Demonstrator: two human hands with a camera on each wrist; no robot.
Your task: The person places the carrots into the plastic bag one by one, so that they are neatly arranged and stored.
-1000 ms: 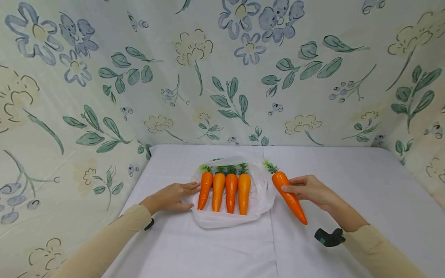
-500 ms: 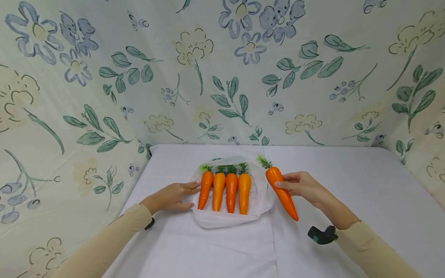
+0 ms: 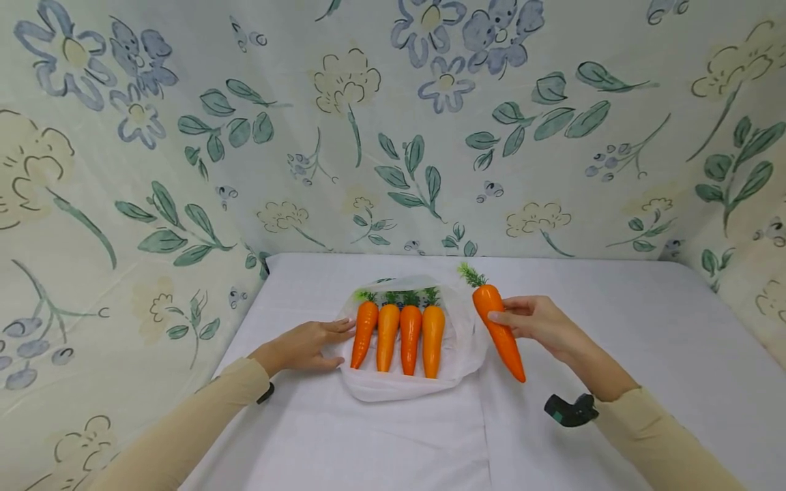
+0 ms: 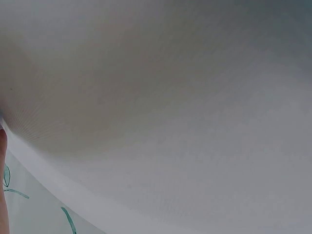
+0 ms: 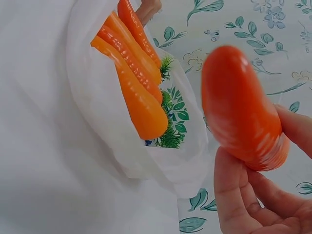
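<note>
Between thumb and fingers, my right hand (image 3: 543, 324) pinches an orange toy-like carrot (image 3: 499, 333) with a green leafy top. The carrot is tilted, its top toward the upper left, beside the right side of a white, thin bag (image 3: 399, 391). Several carrots (image 3: 409, 341) lie side by side in the bag's mouth, their green tops toward the back. My left hand (image 3: 310, 346) rests at the bag's left edge with fingers extended. In the right wrist view the held carrot (image 5: 241, 109) is large and close, with the bag (image 5: 90, 92) behind it.
A white cloth (image 3: 393, 450) covers the table. Behind it hangs a floral curtain (image 3: 393, 136), which also runs down both sides. A dark wrist camera (image 3: 571, 410) sits by the right cuff. Mostly pale cloth (image 4: 195, 136) fills the left wrist view.
My right hand has carried the carrot leftward toward the bag and then raised it a little. The left hand, the bag and the carrots in it stay put.
</note>
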